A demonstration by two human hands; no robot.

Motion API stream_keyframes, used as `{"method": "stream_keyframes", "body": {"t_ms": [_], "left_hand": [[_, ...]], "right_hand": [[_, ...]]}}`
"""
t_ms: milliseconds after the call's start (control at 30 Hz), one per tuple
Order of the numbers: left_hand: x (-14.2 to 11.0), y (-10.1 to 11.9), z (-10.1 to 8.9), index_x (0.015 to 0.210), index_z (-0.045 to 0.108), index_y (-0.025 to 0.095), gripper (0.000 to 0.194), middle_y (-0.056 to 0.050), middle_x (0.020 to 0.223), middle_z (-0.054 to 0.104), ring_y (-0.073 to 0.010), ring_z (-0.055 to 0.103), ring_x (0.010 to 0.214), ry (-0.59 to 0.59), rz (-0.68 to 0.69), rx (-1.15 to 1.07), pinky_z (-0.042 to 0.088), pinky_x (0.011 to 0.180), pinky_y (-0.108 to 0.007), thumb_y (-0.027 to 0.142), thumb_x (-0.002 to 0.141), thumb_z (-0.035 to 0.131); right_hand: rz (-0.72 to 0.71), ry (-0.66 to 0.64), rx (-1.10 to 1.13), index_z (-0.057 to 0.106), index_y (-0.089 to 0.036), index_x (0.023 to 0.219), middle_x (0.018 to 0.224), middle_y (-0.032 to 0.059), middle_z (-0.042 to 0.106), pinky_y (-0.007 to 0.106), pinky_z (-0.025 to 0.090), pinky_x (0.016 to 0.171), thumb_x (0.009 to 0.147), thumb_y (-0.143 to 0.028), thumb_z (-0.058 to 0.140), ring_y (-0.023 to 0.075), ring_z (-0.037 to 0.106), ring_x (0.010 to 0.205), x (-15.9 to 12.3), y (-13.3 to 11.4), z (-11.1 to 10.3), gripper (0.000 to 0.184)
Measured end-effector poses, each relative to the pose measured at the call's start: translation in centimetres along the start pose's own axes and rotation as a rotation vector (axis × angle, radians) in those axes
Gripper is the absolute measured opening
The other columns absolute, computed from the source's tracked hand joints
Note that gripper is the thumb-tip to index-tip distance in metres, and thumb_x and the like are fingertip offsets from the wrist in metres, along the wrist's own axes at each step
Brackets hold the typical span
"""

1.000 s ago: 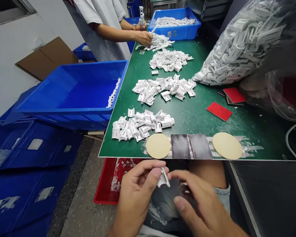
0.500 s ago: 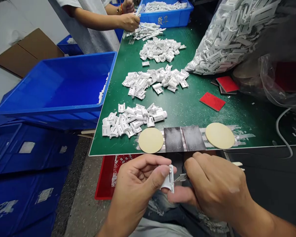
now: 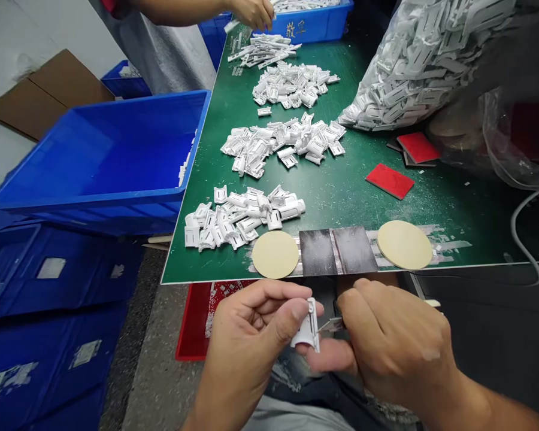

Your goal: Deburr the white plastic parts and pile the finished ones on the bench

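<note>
- Work area: a green bench top (image 3: 341, 197) runs ahead of the person; a large blue plastic crate (image 3: 103, 161) stands beside its left edge, with stacked blue crates (image 3: 49, 281) on the floor below.
- On the bench: heaped piles of white plastic clips (image 3: 242, 215), a clear plastic bag of clips (image 3: 413, 66), two round tan pads (image 3: 404, 244), dark strips (image 3: 332, 251) between them, and a red pad (image 3: 390, 180).
- Far end: a co-worker's hand (image 3: 251, 12) is at the bench edge, beside a blue crate of clips (image 3: 309, 18).
- Below the near edge: a red tray (image 3: 193, 323) sits on the floor, left of the person's denim-clad lap (image 3: 296, 374).
- Arms: both forearms come in low, with the hands together just beneath the bench edge.
- Left hand (image 3: 247, 341): thumb (image 3: 296, 311) and curled fingers pinch a single white plastic clip (image 3: 306, 328) upright.
- Right hand (image 3: 395, 341): fingers closed narrowly on a small metal blade (image 3: 330, 325), its tip at the clip.
</note>
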State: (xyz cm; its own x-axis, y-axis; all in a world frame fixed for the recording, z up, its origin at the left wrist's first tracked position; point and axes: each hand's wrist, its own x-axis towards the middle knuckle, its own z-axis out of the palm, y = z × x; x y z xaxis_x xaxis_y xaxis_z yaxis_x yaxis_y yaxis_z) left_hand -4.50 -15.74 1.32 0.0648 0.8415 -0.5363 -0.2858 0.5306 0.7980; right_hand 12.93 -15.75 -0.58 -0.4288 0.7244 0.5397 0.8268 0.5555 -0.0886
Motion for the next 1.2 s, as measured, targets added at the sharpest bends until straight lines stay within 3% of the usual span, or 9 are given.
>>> {"method": "stream_keyframes", "body": {"t_ms": [233,600,667,767,867,967,1033,1100,1200], "left_hand": [[-0.1,0.2,0.7,0.080,0.077,0.015,0.023,-0.007,0.071,0.077,-0.0155,0.070,0.058,0.098,0.006,0.023,0.055,0.046,-0.017,0.033,0.069,0.086],[0.0,-0.2,0.6,0.080,0.077,0.016,0.021,-0.005,0.071,0.077,-0.0147,0.069,0.055,0.083,0.016,0.020,0.057,0.050,-0.020,0.032,0.070,0.085],[0.0,-0.2,0.8,0.079,0.076,0.016,0.020,-0.005,0.072,0.077,-0.0142,0.068,0.053,0.110,0.039,0.043,0.055,0.047,-0.019,0.033,0.071,0.084],[-0.1,-0.4,0.8,0.080,0.077,0.019,0.015,-0.005,0.076,0.078,-0.0162,0.071,0.064,0.128,0.147,0.125,0.057,0.055,-0.019,0.032,0.074,0.082],[0.0,-0.7,0.1,0.093,0.080,0.024,0.019,-0.006,0.092,0.079,-0.0160,0.071,0.074,-0.018,0.186,0.100,0.057,0.066,-0.020,0.034,0.078,0.080],[0.2,-0.9,-0.7,0.100,0.080,0.027,0.021,-0.005,0.104,0.077,-0.0088,0.063,0.065,-0.186,0.088,-0.058,0.053,0.063,-0.017,0.036,0.080,0.078],[0.3,-0.9,-0.9,0.093,0.080,0.026,0.018,-0.004,0.100,0.075,-0.0078,0.062,0.069,-0.253,0.010,-0.191,0.050,0.063,-0.015,0.034,0.077,0.082],[0.5,-0.8,-0.9,0.092,0.079,0.025,0.023,-0.001,0.092,0.071,-0.0079,0.062,0.073,-0.282,-0.074,-0.321,0.047,0.062,-0.013,0.031,0.071,0.086],[0.7,-0.8,-0.8,0.088,0.076,0.022,0.019,0.003,0.082,0.061,-0.0035,0.055,0.063,-0.290,-0.148,-0.411,0.043,0.057,-0.012,0.028,0.072,0.086]], "right_hand": [[-0.011,-0.011,0.020,0.044,-0.023,0.060,0.054,0.0005,0.038,0.037,0.017,0.055,0.100,-0.061,0.028,0.0175,0.029,0.053,0.0,0.0,0.1,0.057],[-0.017,0.030,0.100,0.044,-0.022,0.059,0.052,-0.0013,0.036,0.037,0.015,0.055,0.098,-0.059,0.037,0.0154,0.029,0.052,-0.8,0.0,0.5,0.054],[0.031,0.016,0.323,0.046,-0.021,0.063,0.054,-0.0023,0.039,0.035,0.018,0.054,0.099,-0.060,0.036,0.0131,0.032,0.051,-0.9,-0.1,0.6,0.054],[0.314,-0.228,0.979,0.049,-0.019,0.073,0.062,-0.0039,0.046,0.027,0.029,0.053,0.098,-0.061,0.040,0.0090,0.040,0.055,-0.7,-0.7,0.7,0.050],[0.712,-0.443,1.521,0.049,-0.019,0.075,0.068,-0.0033,0.046,0.023,0.035,0.054,0.101,-0.050,0.044,0.0085,0.039,0.059,-0.4,-1.6,0.8,0.040],[0.895,-0.417,1.715,0.053,-0.018,0.080,0.066,-0.0038,0.039,0.023,0.029,0.049,0.100,-0.050,0.045,0.0082,0.030,0.055,-0.2,-2.6,1.0,0.038],[0.911,-0.408,1.684,0.052,-0.019,0.079,0.066,-0.0045,0.037,0.023,0.029,0.049,0.099,-0.050,0.046,0.0083,0.029,0.056,-0.3,-3.0,1.1,0.038],[0.842,-0.403,1.532,0.049,-0.020,0.077,0.065,-0.0045,0.041,0.022,0.032,0.051,0.101,-0.046,0.044,0.0085,0.034,0.057,-0.4,-3.0,0.9,0.036],[0.456,-0.263,1.125,0.054,-0.019,0.087,0.069,-0.0030,0.053,0.023,0.035,0.055,0.103,-0.040,0.040,0.0087,0.045,0.058,-0.3,-2.1,0.4,0.030]]}}
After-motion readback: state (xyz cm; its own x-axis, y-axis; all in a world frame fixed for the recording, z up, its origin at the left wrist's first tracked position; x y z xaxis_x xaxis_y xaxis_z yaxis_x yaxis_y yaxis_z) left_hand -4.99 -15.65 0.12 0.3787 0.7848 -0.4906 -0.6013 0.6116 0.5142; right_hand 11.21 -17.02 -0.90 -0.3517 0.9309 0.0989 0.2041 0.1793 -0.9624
